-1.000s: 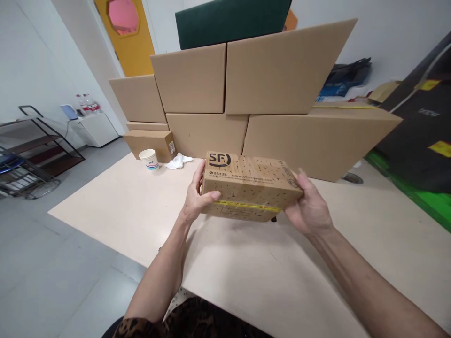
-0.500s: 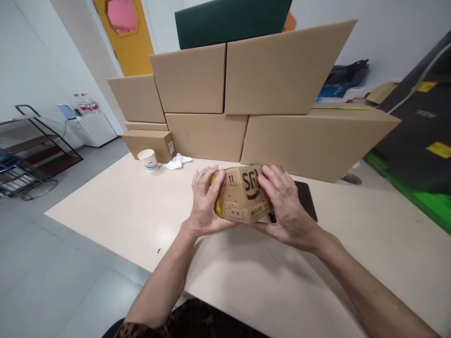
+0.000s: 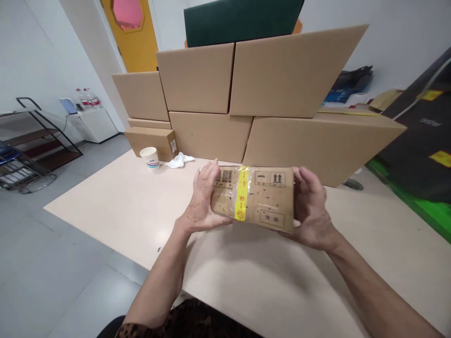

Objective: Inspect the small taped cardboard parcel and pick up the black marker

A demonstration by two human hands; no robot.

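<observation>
A small brown cardboard box (image 3: 269,199) is held up above the table between both hands. Its long side faces me, with a yellow tape strip running down it, printed arrows and handling marks, and clear tape with a shine. My left hand (image 3: 204,197) is closed around the box's left end, thumb along the lower edge. At the right end my right hand (image 3: 313,206) grips it, its fingers curled behind the end face and its thumb underneath. The box hides part of the right hand's fingers and what lies behind it.
Large cardboard boxes (image 3: 275,75) are stacked along the table's (image 3: 116,206) back, a dark green box (image 3: 243,23) on top. A paper cup (image 3: 150,157), crumpled white tissue (image 3: 180,160) and a smaller carton (image 3: 151,141) stand back left. A black cart (image 3: 42,134) is beyond.
The box has been turned in my hands: the side with the large printed letters has swung away, and the long taped side now faces me. My right hand has moved right.
</observation>
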